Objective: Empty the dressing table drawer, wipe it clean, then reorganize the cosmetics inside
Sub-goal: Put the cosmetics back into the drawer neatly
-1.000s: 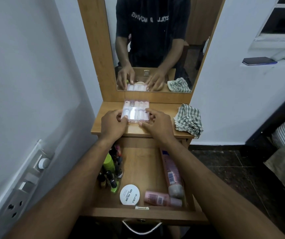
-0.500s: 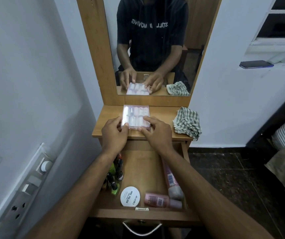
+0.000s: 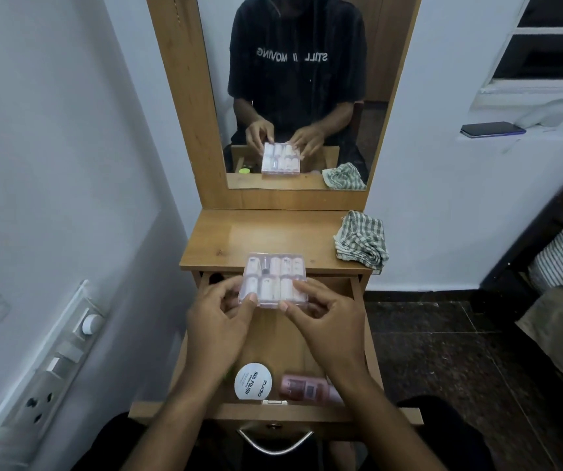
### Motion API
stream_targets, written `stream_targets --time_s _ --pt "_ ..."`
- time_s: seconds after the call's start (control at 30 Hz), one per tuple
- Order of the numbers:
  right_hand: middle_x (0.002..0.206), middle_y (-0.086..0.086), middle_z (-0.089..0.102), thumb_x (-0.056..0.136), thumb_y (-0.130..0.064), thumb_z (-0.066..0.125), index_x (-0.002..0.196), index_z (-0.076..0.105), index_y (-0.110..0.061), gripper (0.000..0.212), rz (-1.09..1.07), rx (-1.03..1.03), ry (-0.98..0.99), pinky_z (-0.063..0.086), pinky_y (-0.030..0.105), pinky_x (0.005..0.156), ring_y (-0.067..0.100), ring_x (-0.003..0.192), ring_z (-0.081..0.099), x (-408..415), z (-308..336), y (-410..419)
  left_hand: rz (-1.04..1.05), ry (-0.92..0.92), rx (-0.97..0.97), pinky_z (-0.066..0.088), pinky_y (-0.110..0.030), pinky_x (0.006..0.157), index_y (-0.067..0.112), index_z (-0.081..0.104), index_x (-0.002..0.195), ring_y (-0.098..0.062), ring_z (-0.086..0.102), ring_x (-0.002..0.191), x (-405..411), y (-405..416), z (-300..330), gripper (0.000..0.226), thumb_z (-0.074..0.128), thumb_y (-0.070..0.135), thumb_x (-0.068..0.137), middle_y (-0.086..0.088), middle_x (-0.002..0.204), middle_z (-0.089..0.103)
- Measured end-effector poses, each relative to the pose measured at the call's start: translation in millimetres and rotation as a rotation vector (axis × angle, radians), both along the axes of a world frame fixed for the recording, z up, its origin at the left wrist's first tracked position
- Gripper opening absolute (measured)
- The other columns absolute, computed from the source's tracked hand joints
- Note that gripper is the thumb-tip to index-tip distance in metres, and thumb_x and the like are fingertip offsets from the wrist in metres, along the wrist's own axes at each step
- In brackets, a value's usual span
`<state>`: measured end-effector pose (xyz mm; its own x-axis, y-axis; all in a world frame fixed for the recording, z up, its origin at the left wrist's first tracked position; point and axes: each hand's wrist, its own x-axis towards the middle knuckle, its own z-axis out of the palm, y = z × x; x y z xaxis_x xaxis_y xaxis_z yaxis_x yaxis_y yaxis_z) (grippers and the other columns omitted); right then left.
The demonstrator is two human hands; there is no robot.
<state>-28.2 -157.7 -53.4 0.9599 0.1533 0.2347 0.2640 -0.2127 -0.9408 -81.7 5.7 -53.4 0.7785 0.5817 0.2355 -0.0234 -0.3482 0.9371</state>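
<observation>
Room: white walls both sides, a switch panel (image 3: 69,348) low on the left wall, a phone (image 3: 492,129) on the ledge at right, striped bedding at the far right edge.
Surface: wooden dressing table top (image 3: 239,239) under the mirror (image 3: 300,96), bare at left and centre, with a checked cloth (image 3: 361,240) bunched at its right end.
Left hand (image 3: 219,321): I see it pinching the near-left corner of the clear nail box (image 3: 274,278), thumb on the lid, fingers underneath.
Nail box: held between both hands over the open drawer (image 3: 273,341), its far edge over the table's front lip, long axis left to right, tilted up toward me.
Right hand (image 3: 324,321): grasping the near-right corner the same way (neither hand is nearer; the hold is even).
Drawer contents: a round white tin (image 3: 253,381) and a pink bottle (image 3: 307,388) near the front, just beside each other; the left side is hidden by my forearm.
Judgement: the box lies straight ahead of both grips, so setting it in the drawer or on the top is a short move either way.
</observation>
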Motion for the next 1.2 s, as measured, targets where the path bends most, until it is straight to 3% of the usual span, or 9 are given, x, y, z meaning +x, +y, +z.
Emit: stream_targets --time_s 0.3,0.43,0.57,0.67,0.83,0.9,1.0,1.07,1.2 --pt "0.122 -0.006 0.071 0.070 -0.017 0.091 0.116 0.075 -0.017 0.048 0.031 -0.052 0.119 0.058 0.019 0.088 -0.007 0.103 0.067 -32 -17 -23 0.028 0.132 -0.038 0.058 -0.015 0.070 0.023 0.074 0.111 0.000 0.071 0.088 -34 -17 -25 0.026 0.077 0.014 0.087 0.008 0.104 0.074" --pt "0.115 -0.005 0.074 0.074 -0.019 0.089 0.118 0.073 -0.019 0.047 0.063 -0.209 0.187 0.055 0.009 0.074 -0.010 0.090 0.068 -25 -24 -20 0.026 0.243 0.047 0.055 -0.019 0.076 0.021 0.074 0.110 -0.002 0.068 0.090 -28 -15 -32 0.022 0.077 0.020 0.088 0.010 0.102 0.073" --pt "0.112 -0.003 0.075 0.079 -0.018 0.085 0.116 0.073 -0.018 0.039 0.076 -0.310 0.204 0.053 0.006 0.070 -0.008 0.086 0.067 -12 -29 -11 -0.017 0.315 0.147 0.042 -0.003 0.066 0.017 0.075 0.110 0.010 0.062 0.082 -16 -11 -33 0.019 0.072 0.019 0.092 0.017 0.091 0.071" --pt "0.113 -0.003 0.075 0.080 -0.017 0.084 0.114 0.073 -0.019 0.036 0.086 -0.366 0.210 0.055 0.009 0.073 -0.005 0.087 0.067 -3 -30 -8 -0.032 0.354 0.188 0.041 -0.001 0.062 0.013 0.075 0.109 0.008 0.062 0.078 -7 -10 -33 0.017 0.070 0.015 0.093 0.016 0.086 0.070" --pt "0.116 -0.003 0.073 0.082 -0.014 0.082 0.111 0.073 -0.021 0.031 0.127 -0.478 0.200 0.049 0.003 0.064 -0.004 0.090 0.065 9 -39 -2 -0.050 0.413 0.294 0.052 -0.027 0.076 0.007 0.074 0.114 -0.019 0.070 0.091 0 -10 -38 0.021 0.066 0.013 0.094 -0.005 0.100 0.076" --pt "0.121 -0.003 0.072 0.083 -0.013 0.080 0.113 0.073 -0.021 0.032 0.142 -0.521 0.178 0.046 -0.001 0.065 0.000 0.104 0.066 13 -43 0 -0.042 0.435 0.359 0.054 -0.032 0.078 0.006 0.073 0.114 -0.025 0.069 0.093 2 -13 -39 0.023 0.067 0.013 0.093 -0.009 0.101 0.075" --pt "0.127 -0.005 0.070 0.085 -0.014 0.078 0.118 0.072 -0.022 0.035 0.162 -0.574 0.149 0.044 -0.002 0.069 0.004 0.114 0.064 17 -51 3 -0.048 0.459 0.423 0.049 -0.030 0.072 0.006 0.073 0.107 -0.028 0.068 0.091 5 -15 -41 0.018 0.068 0.015 0.092 -0.010 0.097 0.073" --pt "0.129 -0.005 0.069 0.086 -0.017 0.078 0.121 0.071 -0.023 0.036 0.171 -0.605 0.137 0.046 0.003 0.083 0.004 0.118 0.063 18 -56 3 -0.086 0.498 0.449 0.051 -0.031 0.073 0.005 0.073 0.106 -0.029 0.068 0.092 8 -16 -43 0.018 0.069 0.015 0.091 -0.011 0.098 0.073" --pt "0.135 -0.005 0.065 0.086 -0.019 0.079 0.128 0.068 -0.022 0.043 0.221 -0.668 0.136 0.043 0.013 0.096 0.006 0.125 0.059 19 -64 7 -0.119 0.589 0.437 0.042 -0.026 0.069 0.003 0.071 0.101 -0.031 0.068 0.094 10 -13 -49 0.018 0.069 0.018 0.091 -0.014 0.099 0.073"
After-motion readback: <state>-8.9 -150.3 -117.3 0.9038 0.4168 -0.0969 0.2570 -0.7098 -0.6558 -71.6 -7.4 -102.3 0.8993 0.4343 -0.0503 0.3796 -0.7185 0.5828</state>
